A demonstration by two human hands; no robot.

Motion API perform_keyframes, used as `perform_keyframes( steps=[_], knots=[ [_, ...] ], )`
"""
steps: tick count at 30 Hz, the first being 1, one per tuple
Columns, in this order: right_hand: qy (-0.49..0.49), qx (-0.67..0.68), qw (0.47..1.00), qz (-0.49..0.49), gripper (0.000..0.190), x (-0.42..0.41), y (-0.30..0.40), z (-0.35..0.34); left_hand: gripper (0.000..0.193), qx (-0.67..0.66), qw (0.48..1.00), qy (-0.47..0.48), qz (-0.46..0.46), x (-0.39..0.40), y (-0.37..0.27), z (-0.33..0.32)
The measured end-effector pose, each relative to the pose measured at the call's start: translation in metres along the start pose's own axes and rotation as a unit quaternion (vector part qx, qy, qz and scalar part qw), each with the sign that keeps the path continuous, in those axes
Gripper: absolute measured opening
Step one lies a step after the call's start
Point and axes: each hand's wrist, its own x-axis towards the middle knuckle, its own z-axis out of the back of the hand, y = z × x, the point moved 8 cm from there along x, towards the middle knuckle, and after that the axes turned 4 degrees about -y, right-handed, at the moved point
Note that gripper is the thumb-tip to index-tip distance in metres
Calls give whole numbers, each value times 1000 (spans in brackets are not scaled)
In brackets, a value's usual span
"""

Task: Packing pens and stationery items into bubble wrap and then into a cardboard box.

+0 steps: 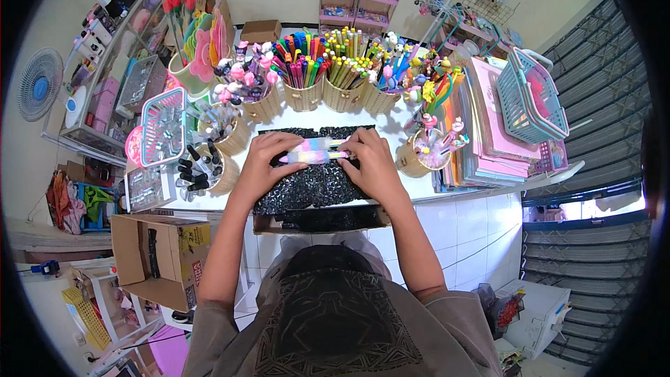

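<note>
Two pastel pens with fluffy grips lie side by side between my hands, the nearer pen [314,157] parallel to the farther pen [319,143]. My left hand [269,159] touches their left ends with fingers and thumb. At their right ends, the fingertips of my right hand [371,159] hold them. Beneath is a glittery black surface [309,186] in two panels, over a shallow box [322,220] at the table's front edge.
Woven cups of markers [303,95], pencils [343,95] and novelty pens [261,107] line the back. A woven cup [225,175] and a blue-pink basket [164,125] stand left. Right are another cup [413,159], stacked folders [492,162] and a basket [528,102]. A cardboard box [152,262] is lower left.
</note>
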Motion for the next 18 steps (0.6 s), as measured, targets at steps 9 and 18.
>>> perform_keyframes(
  steps=[9, 18],
  knots=[
    [9, 23, 1000, -1, 25, -1, -4, 2, 58, 16, 1000, -4, -19, 5, -16, -2],
    [3, 64, 997, -43, 25, 11, -4, 8, 35, 17, 999, -9, -50, 6, -13, -14]
  ],
)
